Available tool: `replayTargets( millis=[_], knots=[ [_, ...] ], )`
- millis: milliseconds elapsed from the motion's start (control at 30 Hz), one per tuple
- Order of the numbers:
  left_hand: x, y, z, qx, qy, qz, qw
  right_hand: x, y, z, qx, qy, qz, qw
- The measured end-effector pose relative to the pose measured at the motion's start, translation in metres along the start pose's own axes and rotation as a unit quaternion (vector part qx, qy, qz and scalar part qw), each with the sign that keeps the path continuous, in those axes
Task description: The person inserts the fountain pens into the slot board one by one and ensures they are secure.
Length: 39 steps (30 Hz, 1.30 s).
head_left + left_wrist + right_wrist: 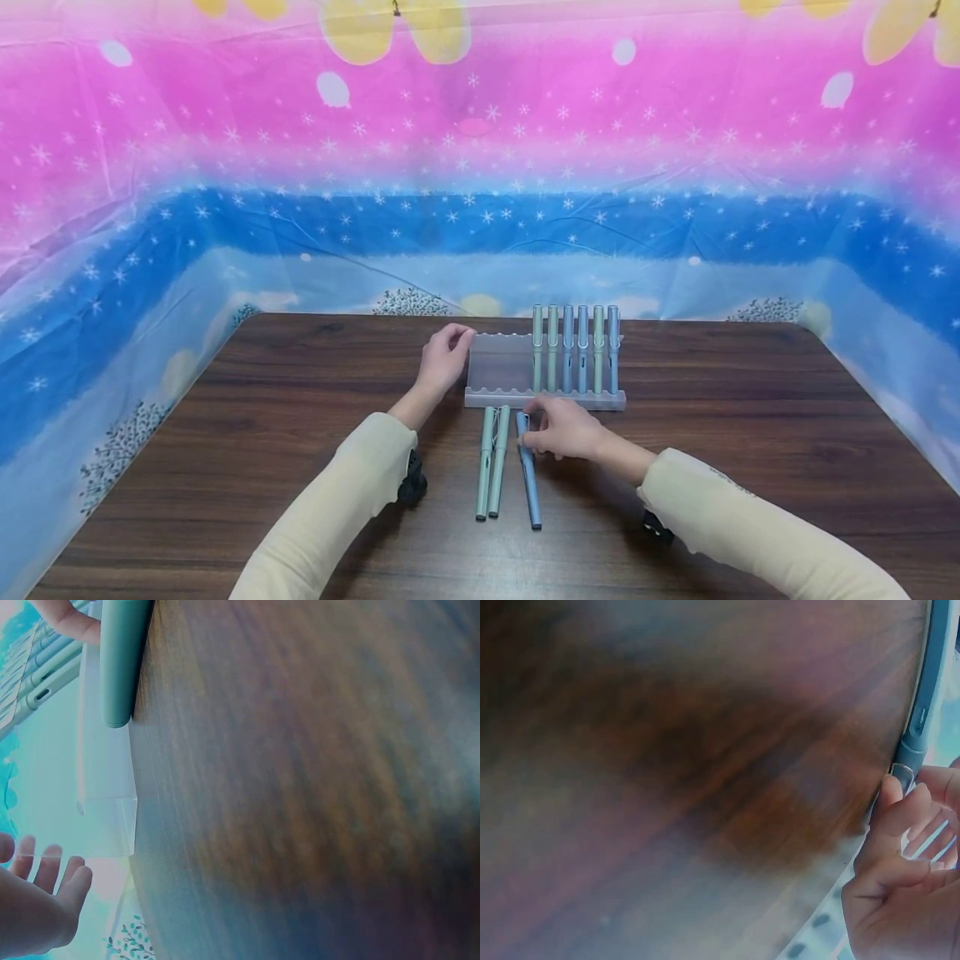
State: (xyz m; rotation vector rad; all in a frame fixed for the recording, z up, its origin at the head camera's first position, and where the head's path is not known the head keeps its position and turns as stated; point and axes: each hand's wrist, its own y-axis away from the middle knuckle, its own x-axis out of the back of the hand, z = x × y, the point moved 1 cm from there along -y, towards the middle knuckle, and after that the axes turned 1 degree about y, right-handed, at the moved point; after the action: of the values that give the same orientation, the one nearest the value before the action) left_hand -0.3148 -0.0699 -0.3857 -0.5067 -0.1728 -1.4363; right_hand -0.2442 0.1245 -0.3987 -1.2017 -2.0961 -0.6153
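Brown table (720, 383) — left hand (444, 360) pinches the left edge of the rack (498, 367), seemingly to steady it; right hand (567, 429) pinches the loose blue pen (530, 483) on its near side, by the far end

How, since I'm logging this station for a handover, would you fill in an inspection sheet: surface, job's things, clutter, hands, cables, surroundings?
Surface: dark wood-grain table.
Job's things: clear rack with six pens standing in its right part; two green pens lie in front, with a blue pen beside them.
Clutter: nothing seen.
Left hand: at the rack's left edge, apparently holding it.
Right hand: pinches the blue pen near its clip end.
Cables: nothing seen.
Surroundings: pink and blue snowflake-patterned cloth behind and at both sides.
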Motion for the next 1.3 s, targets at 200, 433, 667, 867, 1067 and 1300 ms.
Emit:
replayTargets(
  millis=[200,433,667,867,1067,1300],
  knots=[
    [-0.0004,-0.0006,0.0001,-0.004,-0.002,0.0,1.0,0.001,0.0012,0.0014,-0.009,-0.026,-0.012,0.9996],
    [-0.0001,-0.0012,0.0,-0.008,0.003,-0.002,1.0,0.004,0.0024,0.0022,-0.006,-0.04,-0.051,0.9979],
    [0.0005,-0.0012,0.0001,-0.008,0.003,-0.002,1.0,0.0043,0.0029,0.0028,-0.006,-0.032,-0.077,0.9965],
    [0.0005,-0.0005,0.0003,-0.009,0.004,-0.001,1.0,0.0005,0.0037,0.0029,0.013,0.015,-0.066,0.9976],
    [0.0002,0.0001,0.0005,-0.008,0.004,-0.001,1.0,-0.0026,0.0045,0.0022,0.046,0.077,-0.047,0.9949],
    [0.0003,0.0002,0.0004,-0.008,0.006,-0.001,0.9999,-0.002,0.0058,0.0006,0.068,0.151,-0.014,0.986]
  ],
)
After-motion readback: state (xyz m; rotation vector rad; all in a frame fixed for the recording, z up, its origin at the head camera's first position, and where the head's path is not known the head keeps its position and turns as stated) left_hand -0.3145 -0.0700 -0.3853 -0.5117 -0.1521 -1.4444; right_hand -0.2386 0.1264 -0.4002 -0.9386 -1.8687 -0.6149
